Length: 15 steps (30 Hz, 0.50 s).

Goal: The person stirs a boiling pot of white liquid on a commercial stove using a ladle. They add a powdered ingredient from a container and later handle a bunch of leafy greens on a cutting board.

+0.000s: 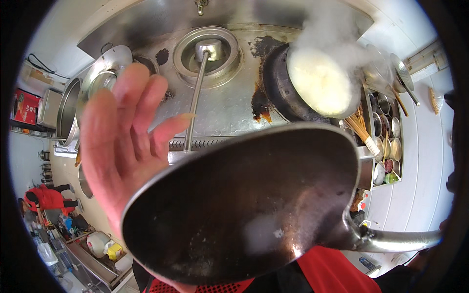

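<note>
A big dark metal wok ladle [234, 205] fills the lower middle, its bowl close to the camera and tilted so that the inside shows. Its steel handle [403, 240] runs to the dark right rim of the picture. My right hand is out of view. Behind the ladle's left edge rises my left hand [128, 135], palm towards me and fingers apart, slightly blurred. Whether the palm touches the back of the bowl cannot be told. Beyond, a wok [278, 84] on the right of the steel range [223, 110] holds pale, steaming liquid [320, 84].
A long-handled ladle [199, 91] rests in a round burner well [179, 58]. On the right are a bamboo brush [361, 133] and a rack of seasoning bowls [384, 146]. Pans [110, 58] stand on the left. A person in red [47, 197] is further off.
</note>
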### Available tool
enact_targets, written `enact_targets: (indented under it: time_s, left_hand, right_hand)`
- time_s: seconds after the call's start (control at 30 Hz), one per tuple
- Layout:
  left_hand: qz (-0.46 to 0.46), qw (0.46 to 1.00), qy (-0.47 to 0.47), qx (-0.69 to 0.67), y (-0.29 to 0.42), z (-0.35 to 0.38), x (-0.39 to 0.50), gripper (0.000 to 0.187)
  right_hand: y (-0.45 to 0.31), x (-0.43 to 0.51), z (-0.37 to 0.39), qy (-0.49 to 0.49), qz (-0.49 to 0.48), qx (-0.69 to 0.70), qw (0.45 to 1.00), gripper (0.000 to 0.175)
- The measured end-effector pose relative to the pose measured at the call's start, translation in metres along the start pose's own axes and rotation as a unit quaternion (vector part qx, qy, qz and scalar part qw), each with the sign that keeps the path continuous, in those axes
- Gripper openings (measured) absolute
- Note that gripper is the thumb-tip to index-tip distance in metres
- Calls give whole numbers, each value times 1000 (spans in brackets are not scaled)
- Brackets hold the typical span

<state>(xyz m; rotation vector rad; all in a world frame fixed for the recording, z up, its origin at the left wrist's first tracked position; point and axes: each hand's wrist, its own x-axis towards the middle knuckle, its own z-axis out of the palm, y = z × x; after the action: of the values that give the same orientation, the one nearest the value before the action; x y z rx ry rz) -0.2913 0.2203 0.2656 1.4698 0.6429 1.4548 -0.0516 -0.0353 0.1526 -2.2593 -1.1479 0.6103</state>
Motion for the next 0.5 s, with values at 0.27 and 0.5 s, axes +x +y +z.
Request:
enact_targets:
  time_s: [0.27, 0.5]
  left_hand:
    - [-23, 995, -49, -83, 23, -41, 17, 54]
    - [-82, 987, 129, -51, 41, -8, 16, 57]
  right_hand:
    - [5, 28, 36, -15, -4, 6, 1000, 31]
    - [12, 38, 50, -9, 10, 24, 1000, 30]
